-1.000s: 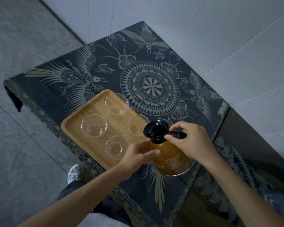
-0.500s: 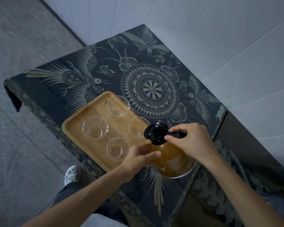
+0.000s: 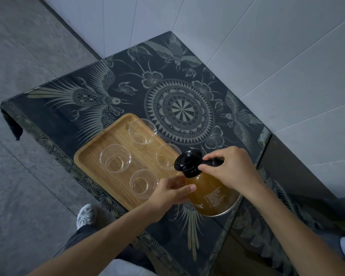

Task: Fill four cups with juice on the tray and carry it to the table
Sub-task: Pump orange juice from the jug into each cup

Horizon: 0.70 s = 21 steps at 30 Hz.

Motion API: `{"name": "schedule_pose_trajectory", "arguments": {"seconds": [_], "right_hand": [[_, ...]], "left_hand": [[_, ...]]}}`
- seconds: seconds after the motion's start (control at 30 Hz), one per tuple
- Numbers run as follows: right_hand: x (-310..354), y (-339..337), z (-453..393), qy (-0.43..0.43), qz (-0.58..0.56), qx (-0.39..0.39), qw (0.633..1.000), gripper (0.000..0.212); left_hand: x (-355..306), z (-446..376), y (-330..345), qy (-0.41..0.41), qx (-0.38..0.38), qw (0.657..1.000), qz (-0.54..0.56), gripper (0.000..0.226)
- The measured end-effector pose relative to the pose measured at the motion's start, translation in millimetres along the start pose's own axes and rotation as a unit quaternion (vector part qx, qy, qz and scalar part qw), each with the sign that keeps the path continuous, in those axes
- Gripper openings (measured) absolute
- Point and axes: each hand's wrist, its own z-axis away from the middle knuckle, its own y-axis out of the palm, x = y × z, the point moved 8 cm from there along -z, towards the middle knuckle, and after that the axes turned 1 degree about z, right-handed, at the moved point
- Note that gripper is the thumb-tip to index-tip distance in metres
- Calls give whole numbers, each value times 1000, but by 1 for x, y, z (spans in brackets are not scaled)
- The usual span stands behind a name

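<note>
A glass jug (image 3: 211,196) of amber juice, capped by a black lid (image 3: 188,162), stands near the table's (image 3: 68,116) front edge, left hand (image 3: 170,193) gripping its body, right hand (image 3: 230,169) clasping its handle, beside four empty clear cups (image 3: 115,158) on a wooden tray (image 3: 92,158).

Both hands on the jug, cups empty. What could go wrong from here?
1. The jug stands near the table's right edge; a slip of the left hand or right hand could tip it off.
2. The black lid looks still on; tilting before it is opened or lined up may make the juice glug and splash.
3. The cups are small, clear and close together on the tray, so overfilling or knocking one is likely.
</note>
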Motion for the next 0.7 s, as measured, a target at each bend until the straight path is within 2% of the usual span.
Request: {"name": "schedule_pose_trajectory", "arguments": {"seconds": [0.23, 0.4, 0.7], "right_hand": [[2, 0, -2, 8, 4, 7, 1000, 31], [2, 0, -3, 16, 8, 10, 1000, 32], [1, -3, -8, 35, 26, 28, 999, 31]], "left_hand": [[-2, -1, -2, -5, 1, 1000, -18, 33], [-2, -2, -3, -15, -8, 1000, -17, 39], [-7, -2, 2, -21, 6, 1000, -17, 28]]}}
